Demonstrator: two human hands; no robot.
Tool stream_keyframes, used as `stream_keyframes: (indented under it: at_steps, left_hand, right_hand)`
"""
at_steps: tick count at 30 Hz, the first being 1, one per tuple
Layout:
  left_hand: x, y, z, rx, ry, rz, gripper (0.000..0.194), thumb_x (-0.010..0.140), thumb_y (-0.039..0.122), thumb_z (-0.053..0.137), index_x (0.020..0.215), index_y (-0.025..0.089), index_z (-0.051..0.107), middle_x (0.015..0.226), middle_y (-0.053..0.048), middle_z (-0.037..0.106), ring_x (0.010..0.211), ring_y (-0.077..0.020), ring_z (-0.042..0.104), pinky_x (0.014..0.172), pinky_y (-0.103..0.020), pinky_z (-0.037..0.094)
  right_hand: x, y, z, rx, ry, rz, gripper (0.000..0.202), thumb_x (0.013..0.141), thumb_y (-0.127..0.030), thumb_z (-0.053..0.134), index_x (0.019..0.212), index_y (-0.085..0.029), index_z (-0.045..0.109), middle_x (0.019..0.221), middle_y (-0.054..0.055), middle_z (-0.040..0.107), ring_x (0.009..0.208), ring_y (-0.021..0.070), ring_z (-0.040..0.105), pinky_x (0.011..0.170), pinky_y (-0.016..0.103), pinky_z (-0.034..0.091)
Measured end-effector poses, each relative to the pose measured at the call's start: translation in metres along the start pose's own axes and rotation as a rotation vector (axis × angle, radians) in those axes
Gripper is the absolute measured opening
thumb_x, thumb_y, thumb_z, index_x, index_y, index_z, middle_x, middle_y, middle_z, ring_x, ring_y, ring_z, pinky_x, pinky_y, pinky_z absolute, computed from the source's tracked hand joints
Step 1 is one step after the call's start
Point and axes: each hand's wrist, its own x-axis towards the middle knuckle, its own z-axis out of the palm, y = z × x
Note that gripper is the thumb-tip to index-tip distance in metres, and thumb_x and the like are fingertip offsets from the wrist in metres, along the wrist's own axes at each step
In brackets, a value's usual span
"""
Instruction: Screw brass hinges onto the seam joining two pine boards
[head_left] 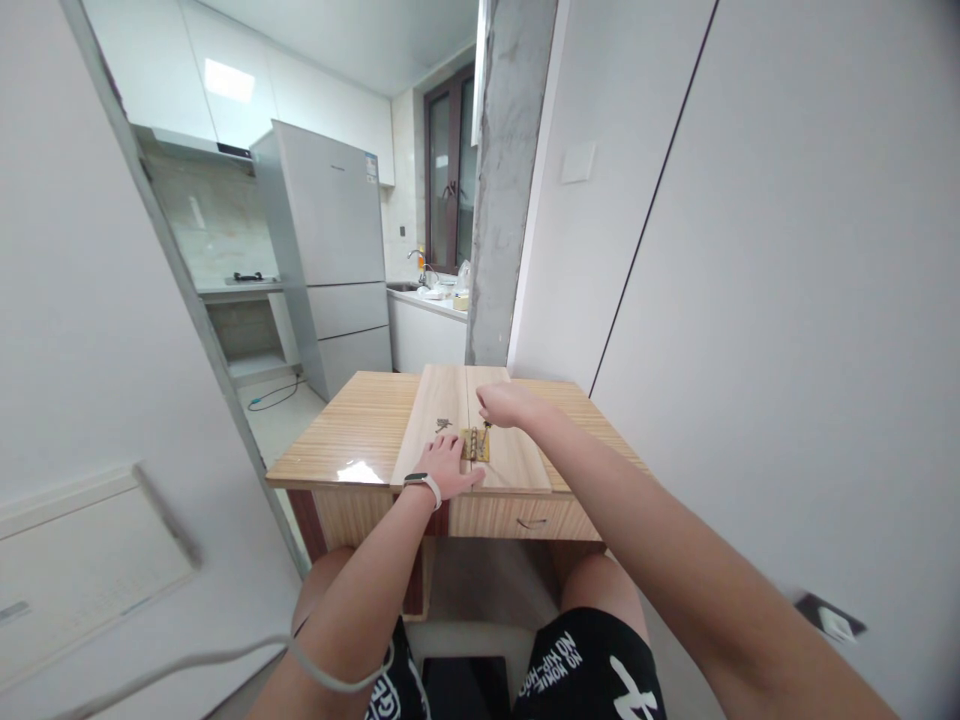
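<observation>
Two pale wooden boards (439, 400) lie side by side on the desk, with a brass-coloured hinge (475, 444) across their seam. My left hand (444, 468) rests on the boards at the hinge's near left, its fingers stretched out and the thumb pointing right. Just above the hinge, my right hand (504, 404) is closed. A small dark, thin piece shows below its fingers, close to the hinge's right leaf; most of it is hidden. Several small dark screws (444, 425) lie in a little heap on the left board.
The striped wooden desk (337, 430) has a drawer with a metal handle (532, 523) on my side. A white wall (720, 300) rises close on the right. Beyond the desk stand a grey fridge (341, 220) and a sink counter (427, 325). A pale cable (187, 660) hangs at the lower left.
</observation>
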Motion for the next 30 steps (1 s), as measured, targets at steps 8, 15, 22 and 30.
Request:
stream_keyframes:
  at_steps: [8, 15, 22, 30]
  left_hand:
    - [-0.001, 0.002, -0.003, -0.023, -0.03, -0.007, 0.08, 0.087, 0.077, 0.042, 0.144, 0.022, 0.049, 0.147, -0.014, 0.049, 0.138, -0.0361, 0.039, 0.112, -0.05, 0.031]
    - [-0.001, 0.005, -0.007, -0.027, -0.048, -0.015, 0.08, 0.087, 0.076, 0.042, 0.145, 0.022, 0.048, 0.147, -0.014, 0.049, 0.138, -0.0363, 0.039, 0.112, -0.05, 0.031]
    - [0.0, 0.003, -0.004, -0.024, -0.022, -0.003, 0.079, 0.086, 0.076, 0.043, 0.142, 0.021, 0.05, 0.145, -0.015, 0.051, 0.136, -0.0351, 0.042, 0.111, -0.049, 0.032]
    - [0.0, 0.003, -0.004, -0.03, -0.019, -0.007, 0.079, 0.086, 0.076, 0.045, 0.143, 0.022, 0.05, 0.146, -0.014, 0.051, 0.136, -0.0357, 0.042, 0.111, -0.049, 0.033]
  right_hand:
    - [0.006, 0.001, 0.001, 0.031, 0.003, -0.059, 0.022, 0.088, -0.031, 0.072, 0.107, -0.02, 0.072, 0.113, 0.011, 0.075, 0.106, 0.0236, 0.069, 0.079, 0.026, 0.048]
    - [0.002, 0.001, 0.003, 0.031, 0.022, 0.007, 0.044, 0.101, -0.054, 0.049, 0.115, -0.018, 0.07, 0.116, 0.018, 0.073, 0.109, 0.0285, 0.068, 0.083, 0.031, 0.049]
    - [-0.002, -0.002, 0.002, -0.009, 0.041, 0.026, 0.041, 0.103, -0.043, 0.045, 0.119, -0.015, 0.071, 0.117, 0.02, 0.072, 0.11, 0.0283, 0.068, 0.089, 0.033, 0.049]
    - [-0.002, -0.002, 0.0, -0.017, 0.042, -0.038, 0.026, 0.096, -0.033, 0.06, 0.115, -0.018, 0.069, 0.115, 0.016, 0.073, 0.105, 0.0273, 0.07, 0.081, 0.031, 0.05]
